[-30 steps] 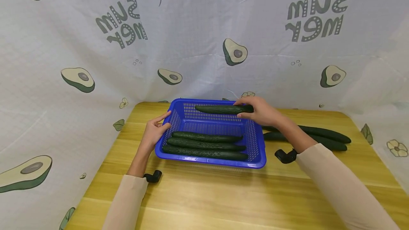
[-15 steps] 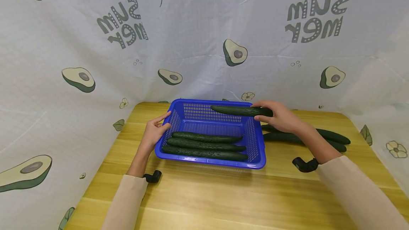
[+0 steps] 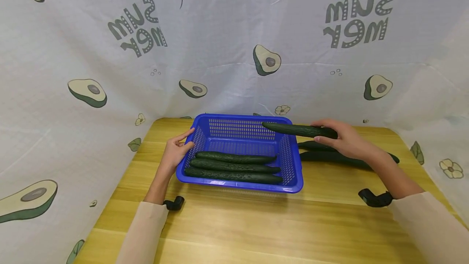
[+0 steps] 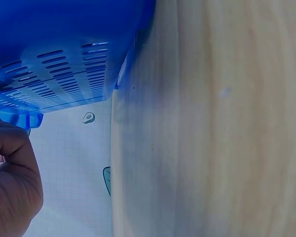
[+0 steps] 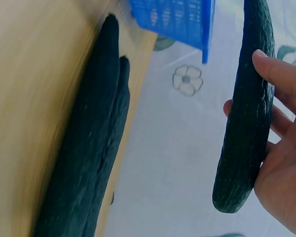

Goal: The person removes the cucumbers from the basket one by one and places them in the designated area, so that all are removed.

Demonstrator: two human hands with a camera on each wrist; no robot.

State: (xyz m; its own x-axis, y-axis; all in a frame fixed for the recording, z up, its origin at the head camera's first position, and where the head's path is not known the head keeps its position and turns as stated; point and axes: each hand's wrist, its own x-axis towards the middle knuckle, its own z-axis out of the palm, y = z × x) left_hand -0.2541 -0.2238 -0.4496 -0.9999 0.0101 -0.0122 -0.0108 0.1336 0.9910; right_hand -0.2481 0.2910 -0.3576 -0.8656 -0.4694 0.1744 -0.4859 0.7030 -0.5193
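My right hand (image 3: pixel 346 138) holds a cucumber (image 3: pixel 289 129) by its right part, above the basket's right rim; its left end hangs over the basket. In the right wrist view the thumb and fingers of that hand (image 5: pixel 286 133) pinch the cucumber (image 5: pixel 246 123) from both sides. The blue basket (image 3: pixel 239 185) has several holes in its walls and three cucumbers (image 3: pixel 234 165) side by side along its near side. My left hand (image 3: pixel 173 152) grips the basket's left rim; in the left wrist view this hand (image 4: pixel 12 182) shows curled fingers beside the basket (image 4: pixel 74 29).
Two more cucumbers (image 3: pixel 333 158) lie on the wooden table (image 3: pixel 256 231) to the right of the basket, partly under my right forearm; they also show in the right wrist view (image 5: pixel 84 148). A printed curtain (image 3: pixel 220 31) hangs behind the table.
My right hand has moved to the right with the cucumber, from over the basket's far side to beyond its right rim. The left hand stays on the rim.
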